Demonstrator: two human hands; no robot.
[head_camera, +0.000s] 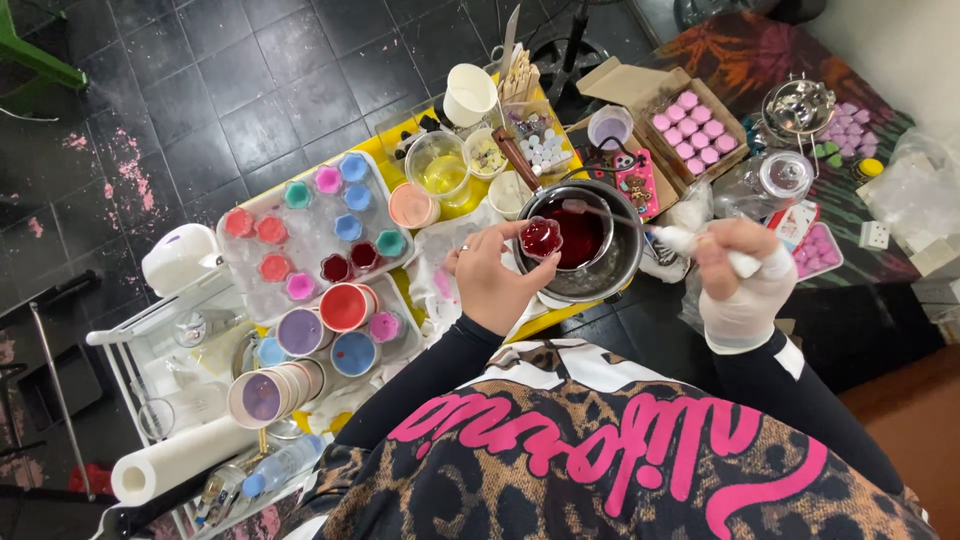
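Leopard-print top nearest, left hand (490, 280) pinching small red-filled cup (541, 238) over pot (590, 240), right hand (740, 275) clenched on white-wrapped handle (690, 242)

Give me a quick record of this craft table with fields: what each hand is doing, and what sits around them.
left hand: holds a small clear cup of dark red liquid over the metal pot
right hand: wrapped in a white bandage or glove, grips the pot's white-wrapped handle
pot contents: dark red liquid
left of pot: clear tray with small cups of red, pink, blue and teal
nearer the person: larger cups of purple, red and blue
far side: cardboard box of pink moulded pieces
lower left: paper towel roll
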